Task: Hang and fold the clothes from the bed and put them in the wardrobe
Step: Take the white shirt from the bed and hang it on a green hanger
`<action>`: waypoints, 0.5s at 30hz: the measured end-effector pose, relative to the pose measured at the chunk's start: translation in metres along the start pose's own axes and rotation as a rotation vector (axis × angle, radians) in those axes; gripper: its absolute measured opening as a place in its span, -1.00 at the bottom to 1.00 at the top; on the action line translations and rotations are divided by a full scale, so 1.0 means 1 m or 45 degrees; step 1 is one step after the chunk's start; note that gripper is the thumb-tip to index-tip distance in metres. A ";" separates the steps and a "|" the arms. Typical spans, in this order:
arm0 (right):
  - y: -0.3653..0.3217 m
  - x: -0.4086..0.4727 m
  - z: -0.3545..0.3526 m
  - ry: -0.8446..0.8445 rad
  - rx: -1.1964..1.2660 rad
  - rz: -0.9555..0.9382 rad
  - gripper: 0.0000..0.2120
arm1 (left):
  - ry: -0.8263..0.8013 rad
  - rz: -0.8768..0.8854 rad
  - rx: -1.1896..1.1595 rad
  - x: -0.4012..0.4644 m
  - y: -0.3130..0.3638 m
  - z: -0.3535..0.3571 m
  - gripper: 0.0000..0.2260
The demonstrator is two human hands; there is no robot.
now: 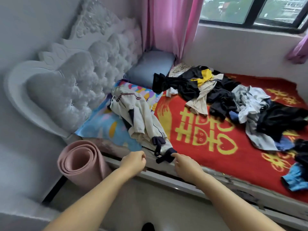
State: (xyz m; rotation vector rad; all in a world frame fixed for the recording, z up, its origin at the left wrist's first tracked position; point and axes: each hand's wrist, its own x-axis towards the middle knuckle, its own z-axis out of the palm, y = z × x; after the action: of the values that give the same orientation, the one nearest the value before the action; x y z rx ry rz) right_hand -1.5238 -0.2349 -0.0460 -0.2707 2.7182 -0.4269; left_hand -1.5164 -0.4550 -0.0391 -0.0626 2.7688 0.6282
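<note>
We are at the very start of the job, reaching for the first garment, with nothing yet hung or folded as far as this view tells. The cream jacket (141,120) with dark trim lies crumpled left of centre in the frame, draped from the patterned pillow (103,124) down to the near edge of the bed (208,179). Our right hand (186,165), lower centre, pinches the jacket's dark cuff between thumb and fingertips. Our left hand (133,161), just to its left, has its fingers curled in, close to the jacket's hem, but we cannot tell whether it holds any cloth. The remaining pile of clothes (233,100) sprawls across the red blanket (191,139) towards the right of the frame. Next, we judge, both hands need a firm hold so the jacket can be lifted free and shaken flat before hanging. The wardrobe is not in view.
</note>
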 end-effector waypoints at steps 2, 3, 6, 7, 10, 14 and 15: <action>-0.007 0.034 -0.009 0.007 0.004 0.003 -0.56 | 0.004 -0.023 -0.010 0.033 -0.008 -0.014 -0.76; -0.012 0.050 -0.013 0.008 0.014 0.005 -0.56 | -0.007 -0.041 -0.011 0.047 -0.012 -0.018 -0.76; -0.021 0.094 -0.020 -0.023 0.031 -0.021 -0.57 | -0.058 -0.117 -0.027 0.085 -0.025 -0.025 -0.76; -0.024 0.111 -0.023 -0.044 0.020 -0.048 -0.58 | -0.066 -0.142 -0.029 0.098 -0.031 -0.028 -0.76; -0.033 0.171 -0.032 -0.092 0.002 -0.104 -0.60 | -0.048 -0.213 -0.059 0.142 -0.052 -0.040 -0.77; -0.049 0.263 -0.049 -0.127 -0.017 -0.202 -0.56 | -0.010 -0.298 -0.109 0.212 -0.087 -0.066 -0.76; -0.054 0.287 -0.054 -0.144 -0.024 -0.226 -0.56 | 0.004 -0.326 -0.124 0.230 -0.095 -0.073 -0.76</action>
State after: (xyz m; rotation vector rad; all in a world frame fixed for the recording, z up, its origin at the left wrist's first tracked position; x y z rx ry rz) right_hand -1.7996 -0.3415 -0.0756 -0.5274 2.5986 -0.4212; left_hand -1.7459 -0.5665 -0.0842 -0.4316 2.6695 0.6919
